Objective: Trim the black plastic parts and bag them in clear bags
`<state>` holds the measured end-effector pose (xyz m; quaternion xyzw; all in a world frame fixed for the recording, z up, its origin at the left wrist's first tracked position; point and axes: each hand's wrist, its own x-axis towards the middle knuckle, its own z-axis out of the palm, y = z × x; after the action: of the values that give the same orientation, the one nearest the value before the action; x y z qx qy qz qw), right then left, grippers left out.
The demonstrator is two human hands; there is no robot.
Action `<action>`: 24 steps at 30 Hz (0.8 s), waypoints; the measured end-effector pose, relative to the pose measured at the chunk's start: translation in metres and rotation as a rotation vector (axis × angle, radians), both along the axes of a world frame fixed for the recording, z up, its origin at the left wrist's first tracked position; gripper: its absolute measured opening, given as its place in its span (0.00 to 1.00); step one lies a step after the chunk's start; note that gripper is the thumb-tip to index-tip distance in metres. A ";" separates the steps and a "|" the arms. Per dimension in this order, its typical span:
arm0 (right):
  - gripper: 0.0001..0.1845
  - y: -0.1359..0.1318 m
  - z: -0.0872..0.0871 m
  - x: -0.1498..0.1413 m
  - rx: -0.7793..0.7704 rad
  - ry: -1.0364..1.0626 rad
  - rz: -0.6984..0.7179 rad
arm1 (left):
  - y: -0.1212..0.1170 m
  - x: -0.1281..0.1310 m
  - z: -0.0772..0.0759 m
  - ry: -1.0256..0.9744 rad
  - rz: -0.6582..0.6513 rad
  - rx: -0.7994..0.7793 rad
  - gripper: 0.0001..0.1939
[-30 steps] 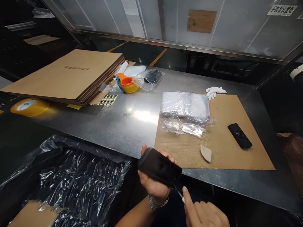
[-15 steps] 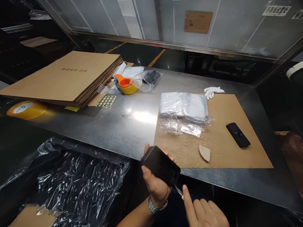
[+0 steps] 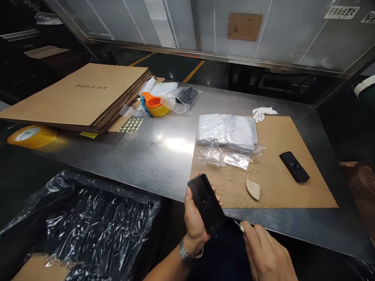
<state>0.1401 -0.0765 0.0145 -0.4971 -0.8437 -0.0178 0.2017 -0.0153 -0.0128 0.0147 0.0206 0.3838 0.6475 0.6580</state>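
Note:
My left hand (image 3: 195, 222) is wrapped round a black rectangular case (image 3: 206, 203), tilted just off the table's front edge. In my right hand (image 3: 265, 249) is a slim tool with a white handle (image 3: 241, 228) and a thin metal tip, possibly a craft knife. The tip lies close to the case's lower right corner; a small dark gap appears between them. On the cardboard sheet (image 3: 275, 195) beyond my hands lie a beige wedge-shaped pad (image 3: 253, 189) and another black case with a round part (image 3: 294, 166).
Clear plastic bags (image 3: 227, 132) lie on the cardboard, near a white glove (image 3: 263, 113). Stacked flat cardboard (image 3: 76, 93), yellow tape (image 3: 32, 136) and an orange cup (image 3: 154, 102) occupy the left side. Below left is a black plastic liner (image 3: 99, 226). The steel table (image 3: 140, 156) has a front edge.
My left hand has shifted right and turned the black case more upright. My right hand has drawn the tool's tip away from the case, rightward, with its fingers curled round the handle.

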 end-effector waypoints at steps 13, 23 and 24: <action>0.15 -0.006 0.003 0.000 0.033 -0.109 0.007 | -0.002 -0.001 0.004 -0.050 -0.037 0.042 0.25; 0.15 -0.007 0.004 0.001 0.029 -0.141 0.000 | -0.004 0.000 0.001 -0.056 -0.040 0.065 0.26; 0.15 -0.006 0.004 0.002 0.027 -0.141 0.005 | -0.004 0.000 0.001 -0.058 -0.041 0.067 0.26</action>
<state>0.1416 -0.0829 0.0186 -0.4897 -0.8568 -0.0637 0.1488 -0.0156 -0.0168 0.0156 0.0319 0.3422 0.6469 0.6808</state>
